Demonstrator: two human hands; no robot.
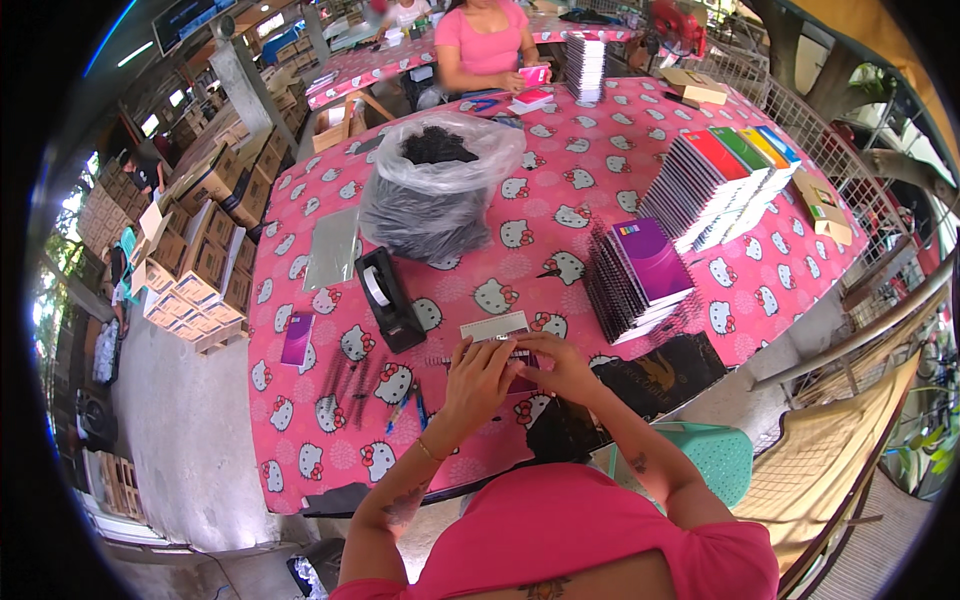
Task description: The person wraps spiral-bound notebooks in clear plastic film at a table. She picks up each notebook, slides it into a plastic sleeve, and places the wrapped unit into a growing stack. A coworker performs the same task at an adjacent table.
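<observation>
A small notebook [494, 327] lies at the table's near edge, its punched white page edge showing beyond my fingers and some purple cover below them. My left hand [480, 372] is closed on its left part, fingers bent over the page. From the other side my right hand [562, 370] grips the same notebook, its fingertips close to those of my left hand. A dark wire coil seems to stick out left of my left hand; most of the binding is hidden under my fingers. Loose black spiral coils [355, 390] and blue pens [408, 405] lie to the left.
A black tape dispenser [390, 300] and a clear bag of black coils [430, 200] stand beyond. Stacked purple notebooks [650, 262] and multicoloured ones [715, 155] rise at right. A black board [665, 378] lies by my right forearm. A co-worker [485, 40] sits opposite.
</observation>
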